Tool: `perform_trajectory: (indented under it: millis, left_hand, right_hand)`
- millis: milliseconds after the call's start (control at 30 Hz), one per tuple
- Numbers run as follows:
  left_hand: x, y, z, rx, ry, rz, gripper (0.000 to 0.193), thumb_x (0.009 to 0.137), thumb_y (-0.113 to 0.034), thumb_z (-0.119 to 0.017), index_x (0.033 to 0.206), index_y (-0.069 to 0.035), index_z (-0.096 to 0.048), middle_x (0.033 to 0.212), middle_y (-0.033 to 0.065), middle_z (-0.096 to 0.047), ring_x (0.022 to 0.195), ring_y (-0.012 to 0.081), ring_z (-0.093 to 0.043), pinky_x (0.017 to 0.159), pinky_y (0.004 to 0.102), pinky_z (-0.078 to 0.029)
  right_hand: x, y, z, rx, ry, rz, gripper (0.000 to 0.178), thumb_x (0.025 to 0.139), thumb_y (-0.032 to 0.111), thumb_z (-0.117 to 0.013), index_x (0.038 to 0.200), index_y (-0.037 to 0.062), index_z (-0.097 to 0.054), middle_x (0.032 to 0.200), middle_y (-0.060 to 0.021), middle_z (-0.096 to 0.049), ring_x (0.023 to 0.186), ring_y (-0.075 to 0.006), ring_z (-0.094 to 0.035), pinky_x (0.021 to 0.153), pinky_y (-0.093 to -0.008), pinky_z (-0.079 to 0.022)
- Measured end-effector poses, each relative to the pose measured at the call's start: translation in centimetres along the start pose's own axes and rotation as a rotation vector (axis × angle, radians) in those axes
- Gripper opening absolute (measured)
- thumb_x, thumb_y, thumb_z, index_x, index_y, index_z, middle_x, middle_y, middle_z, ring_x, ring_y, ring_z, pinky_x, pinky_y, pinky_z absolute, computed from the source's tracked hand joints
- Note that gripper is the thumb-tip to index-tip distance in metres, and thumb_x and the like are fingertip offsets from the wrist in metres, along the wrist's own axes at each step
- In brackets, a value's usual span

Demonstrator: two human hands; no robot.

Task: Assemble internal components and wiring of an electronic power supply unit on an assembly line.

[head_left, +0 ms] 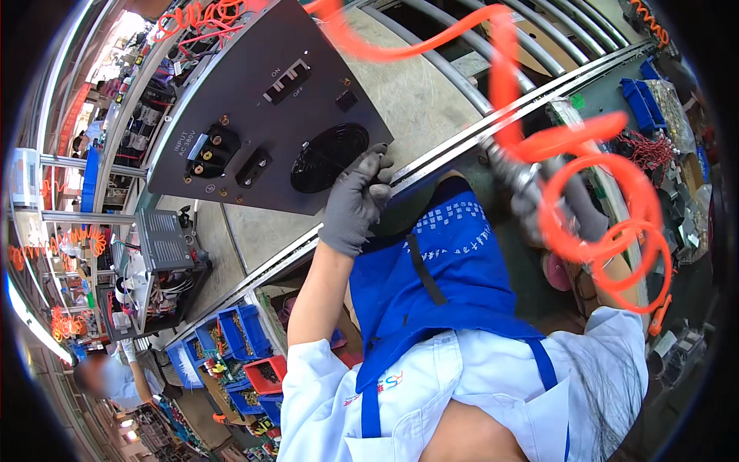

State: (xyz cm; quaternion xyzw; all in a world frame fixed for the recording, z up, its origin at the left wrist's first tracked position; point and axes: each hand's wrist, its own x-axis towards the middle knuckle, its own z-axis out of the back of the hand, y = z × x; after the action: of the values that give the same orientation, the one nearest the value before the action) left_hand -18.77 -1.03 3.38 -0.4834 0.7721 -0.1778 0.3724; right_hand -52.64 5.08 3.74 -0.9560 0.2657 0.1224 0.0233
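A dark grey cabinet panel (269,146) with a switch row, a terminal block (212,152) and a round black fan grille (329,158) stands tilted at the upper left. My left hand (358,196), in a grey glove, is beside the grille at the panel's near right corner. Its fingers are curled together; anything tiny between them is too small to name. To the right, my gloved right hand (573,204) is closed around a metal air screwdriver (512,165), partly blurred. Loops of an orange coiled air hose (548,204) pass in front of that hand and hide part of it.
A metal roller conveyor (454,73) runs along the far side. Blue parts bins (235,331) and a red bin (265,375) stand at the lower left. Another grey cabinet (165,239) is behind. A person (115,377) sits at far left. Small parts lie at right.
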Motion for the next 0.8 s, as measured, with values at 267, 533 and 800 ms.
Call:
perform_trajectory:
  millis: [267, 533, 800]
  left_hand:
    - [-2.3, -1.4, 0.8, 0.032, 0.002, -0.022, 0.024, 0.097, -0.021, -0.058, 0.11, -0.001, -0.058, 0.088, 0.0076, -0.06, 0.066, 0.0084, -0.053, 0.044, 0.0152, -0.038]
    - [-3.2, -2.9, -0.5, -0.089, 0.06, 0.018, 0.028, 0.099, -0.025, -0.057, 0.108, 0.002, -0.056, 0.083, 0.0061, -0.057, 0.06, 0.0069, -0.05, 0.041, 0.0134, -0.035]
    - [-4.3, -4.0, -2.6, 0.464, 0.028, -0.247, 0.033, 0.099, -0.026, -0.055, 0.112, 0.004, -0.056, 0.082, 0.0062, -0.058, 0.058, 0.0048, -0.05, 0.044, 0.0165, -0.037]
  right_hand:
    - [2.0, -3.8, -7.0, -0.822, -0.211, 0.013, 0.088, 0.067, 0.045, -0.078, 0.134, 0.001, -0.043, 0.077, -0.0091, -0.059, 0.049, -0.0123, -0.056, 0.039, -0.0257, -0.046]
    - [2.5, -3.9, -8.1, -0.832, -0.232, -0.001, 0.094, 0.06, 0.04, -0.079, 0.137, 0.0018, -0.042, 0.076, -0.0093, -0.059, 0.048, -0.0125, -0.056, 0.041, -0.0244, -0.048]
    - [1.4, -3.4, -8.9, -0.77, -0.212, -0.042, 0.088, 0.065, 0.032, -0.073, 0.14, 0.0015, -0.039, 0.074, -0.0096, -0.056, 0.051, -0.0136, -0.057, 0.043, -0.0259, -0.047]
